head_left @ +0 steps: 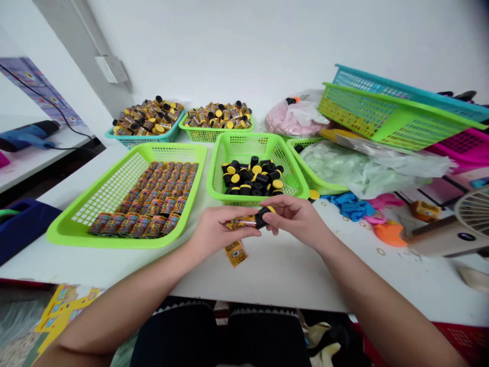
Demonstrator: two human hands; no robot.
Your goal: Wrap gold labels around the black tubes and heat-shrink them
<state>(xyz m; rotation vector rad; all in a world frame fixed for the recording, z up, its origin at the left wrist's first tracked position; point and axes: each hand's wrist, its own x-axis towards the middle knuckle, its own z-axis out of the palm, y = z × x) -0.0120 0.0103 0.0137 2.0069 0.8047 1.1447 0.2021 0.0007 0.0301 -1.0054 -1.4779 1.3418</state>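
Over the table's front part, my left hand (214, 227) pinches a printed yellow-brown sleeve (244, 221) between thumb and fingers. My right hand (298, 219) grips a small black canister (261, 218) with a yellow cap, its end touching the sleeve's opening. How far the canister sits inside the sleeve is hidden by my fingers. Below my left hand, more flat printed sleeves (236, 254) lie on the table. Just beyond my hands stands a green basket (217, 191) with loose black canisters (262, 178), many with yellow caps.
A green basket (114, 243) at left holds rows of wrapped canisters (153, 206). Behind, a blue basket (168, 135) and another green basket (202, 135) are heaped with them. Stacked baskets (401, 120), plastic bags (367, 163) and a fan (473, 214) crowd the right. A tape dispenser (26, 229) stands far left.
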